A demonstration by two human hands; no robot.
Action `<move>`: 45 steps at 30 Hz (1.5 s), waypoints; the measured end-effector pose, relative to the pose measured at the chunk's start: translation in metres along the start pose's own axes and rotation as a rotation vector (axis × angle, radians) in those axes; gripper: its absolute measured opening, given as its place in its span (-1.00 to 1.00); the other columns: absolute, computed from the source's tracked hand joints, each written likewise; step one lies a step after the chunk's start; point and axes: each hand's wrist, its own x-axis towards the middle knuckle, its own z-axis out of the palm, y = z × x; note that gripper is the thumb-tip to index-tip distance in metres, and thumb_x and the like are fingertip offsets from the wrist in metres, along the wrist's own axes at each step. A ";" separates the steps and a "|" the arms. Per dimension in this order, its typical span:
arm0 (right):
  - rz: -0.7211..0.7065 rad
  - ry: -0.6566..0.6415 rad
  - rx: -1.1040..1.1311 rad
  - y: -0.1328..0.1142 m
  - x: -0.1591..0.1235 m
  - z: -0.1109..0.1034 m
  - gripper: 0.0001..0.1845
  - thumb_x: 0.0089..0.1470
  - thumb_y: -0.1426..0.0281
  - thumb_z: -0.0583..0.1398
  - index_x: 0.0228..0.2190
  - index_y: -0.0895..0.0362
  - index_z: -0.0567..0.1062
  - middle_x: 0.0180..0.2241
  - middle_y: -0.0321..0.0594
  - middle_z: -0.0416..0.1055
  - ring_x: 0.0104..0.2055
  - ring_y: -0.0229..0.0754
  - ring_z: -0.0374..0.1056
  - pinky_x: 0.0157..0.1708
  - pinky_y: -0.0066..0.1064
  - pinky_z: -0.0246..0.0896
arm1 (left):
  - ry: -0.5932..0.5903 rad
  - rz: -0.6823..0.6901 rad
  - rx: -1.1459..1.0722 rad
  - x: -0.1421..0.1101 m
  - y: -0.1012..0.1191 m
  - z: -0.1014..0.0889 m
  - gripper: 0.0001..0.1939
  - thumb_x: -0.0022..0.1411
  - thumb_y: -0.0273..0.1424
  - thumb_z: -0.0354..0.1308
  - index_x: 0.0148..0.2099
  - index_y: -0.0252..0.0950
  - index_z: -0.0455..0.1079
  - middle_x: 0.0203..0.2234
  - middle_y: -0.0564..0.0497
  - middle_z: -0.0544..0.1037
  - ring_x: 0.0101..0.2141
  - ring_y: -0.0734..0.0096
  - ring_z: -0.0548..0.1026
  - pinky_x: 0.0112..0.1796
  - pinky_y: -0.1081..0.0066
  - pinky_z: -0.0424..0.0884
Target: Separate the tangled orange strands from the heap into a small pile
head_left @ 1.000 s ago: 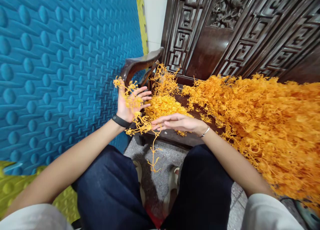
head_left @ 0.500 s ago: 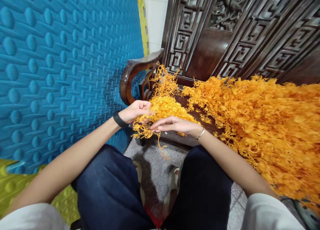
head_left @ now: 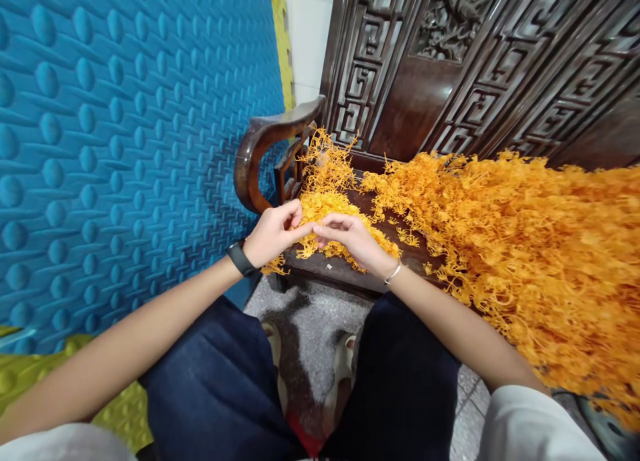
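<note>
- Fingers of left hand: curled inward, thumb reaching across; whether they grip anything cannot be told.
- Fingers of right hand: bent, tips drawn close to the thumb and meeting the left thumb tip; any piece pinched between is not discernible.
- Heap of yellow-orange plastic sprigs: directly behind and below the fingertips, partly covered by both hands, spreading past the right hand's near side.
- Yellow sprig end: just below the left hand, beside the wrist.
- Tangle of thin orange stems: beyond the heap, near the armrest.
- Large orange sprig pile: at right, well apart from the fingertips.
- Dark wooden bench, carved back: under the heap.
- Black wristband, left; silver-coloured bangle, right.
- Blue textured foam mat: at left.
</note>
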 end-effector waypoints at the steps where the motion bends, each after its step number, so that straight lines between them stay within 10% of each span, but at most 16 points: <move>1: -0.025 0.061 -0.011 -0.001 0.000 0.000 -0.75 -0.19 0.24 0.32 -0.52 0.16 0.47 -0.58 -0.36 0.41 -0.52 -0.37 0.32 -0.39 -0.43 0.28 | 0.014 -0.034 -0.032 0.001 -0.002 0.001 -0.74 0.08 -0.34 0.14 -0.47 -0.27 0.09 -0.66 0.21 0.10 -0.61 0.61 0.07 -0.56 0.52 0.00; 9: -0.086 0.192 -0.081 0.007 0.007 -0.014 -0.70 -0.27 0.25 0.35 -0.64 0.16 0.38 -0.62 -0.35 0.37 -0.53 -0.35 0.27 -0.42 -0.40 0.22 | -0.392 -0.216 -0.178 0.009 -0.008 0.001 -0.66 0.09 -0.15 0.12 -0.51 -0.34 0.40 -0.76 0.19 0.12 -0.70 0.64 0.01 -0.62 0.47 -0.12; 13: -0.086 0.224 -0.106 0.010 0.020 -0.017 -0.73 -0.24 0.29 0.33 -0.63 0.17 0.36 -0.63 -0.35 0.33 -0.55 -0.35 0.25 -0.45 -0.41 0.19 | -0.238 -0.276 -0.170 0.008 0.001 0.008 -0.70 0.06 -0.21 0.15 -0.54 -0.35 0.39 -0.80 0.21 0.09 -0.72 0.65 -0.02 -0.62 0.47 -0.15; 21: -0.307 1.053 -0.142 0.007 0.040 -0.126 -0.83 -0.12 0.36 0.23 -0.60 0.17 0.37 -0.58 -0.36 0.29 -0.55 -0.38 0.20 -0.53 -0.50 0.10 | -0.166 -0.195 -0.145 -0.017 0.017 0.006 -0.66 0.13 -0.21 0.08 -0.56 -0.35 0.34 -0.68 0.13 0.24 -0.60 0.58 0.15 -0.55 0.50 0.04; 30: -0.164 0.439 -0.383 0.039 0.048 -0.110 -0.74 -0.24 0.24 0.28 -0.55 0.19 0.43 -0.58 -0.31 0.37 -0.57 -0.33 0.23 -0.50 -0.43 0.16 | -0.196 -0.187 -0.092 -0.005 -0.002 0.007 -0.64 0.13 -0.17 0.06 -0.52 -0.34 0.38 -0.70 0.15 0.20 -0.67 0.63 0.01 -0.61 0.50 -0.08; 37: -0.239 0.409 -0.648 0.051 0.059 -0.095 -0.74 -0.10 0.22 0.22 -0.46 0.19 0.45 -0.50 -0.24 0.42 -0.49 -0.31 0.26 -0.44 -0.45 0.14 | -0.303 -0.193 -0.113 0.001 -0.006 0.012 -0.66 0.12 -0.17 0.09 -0.51 -0.34 0.35 -0.67 0.13 0.26 -0.66 0.62 0.09 -0.62 0.52 -0.04; 45: -0.313 0.296 -1.026 0.047 0.072 -0.071 -0.83 0.06 0.33 0.12 -0.34 0.17 0.43 -0.38 -0.19 0.45 -0.41 -0.25 0.27 -0.34 -0.44 0.09 | -0.144 -0.214 -0.134 0.007 0.004 0.003 -0.70 0.12 -0.20 0.12 -0.51 -0.33 0.36 -0.74 0.17 0.14 -0.70 0.63 0.04 -0.63 0.50 -0.09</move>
